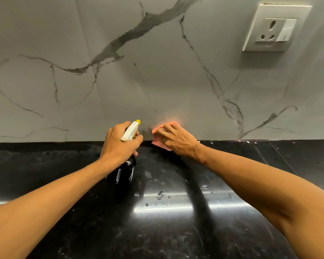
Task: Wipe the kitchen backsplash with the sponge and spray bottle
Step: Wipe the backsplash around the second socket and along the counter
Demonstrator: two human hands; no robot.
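While the sponge (164, 136) lies pressed to the backsplash (157, 71) at its foot by the right hand's (178, 140) spread fingers, the left hand (120, 143) grips the spray bottle (124, 165); most wall above appears unwiped.

No legible words or numbers

The black spray bottle (124, 173) carries only white pictures, seemingly a comb and a pair of scissors, with no lettering that can be read; the tiny mark on the white socket plate's (275, 28) switch is illegible.
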